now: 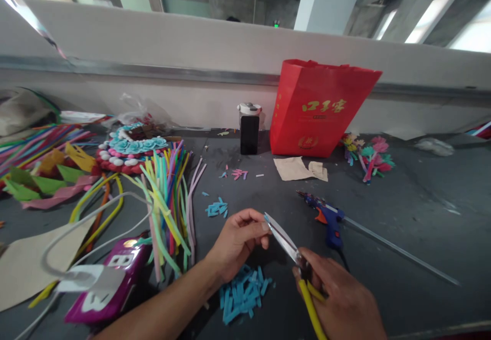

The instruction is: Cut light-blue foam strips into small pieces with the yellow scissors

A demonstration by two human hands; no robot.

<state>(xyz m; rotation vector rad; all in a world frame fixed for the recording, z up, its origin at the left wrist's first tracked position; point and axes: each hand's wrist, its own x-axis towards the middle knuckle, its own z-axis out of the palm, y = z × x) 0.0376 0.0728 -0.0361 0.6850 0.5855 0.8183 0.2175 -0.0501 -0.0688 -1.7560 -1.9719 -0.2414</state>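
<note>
A loose pile of short blue strips (245, 295) lies nearest, beside the right hand (339, 286) gripping yellow-handled metal scissors (286, 243). Their tips are at a small blue piece (266, 218) pinched in the left hand (243, 233); beyond stands a red bag (318, 110).

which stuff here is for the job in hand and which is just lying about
Seemingly in the job:
scissors, in the right hand
small blue piece, in the left hand
pile of blue pieces

Probably just lying about:
red bag
black phone
white-lidded bottle
</note>
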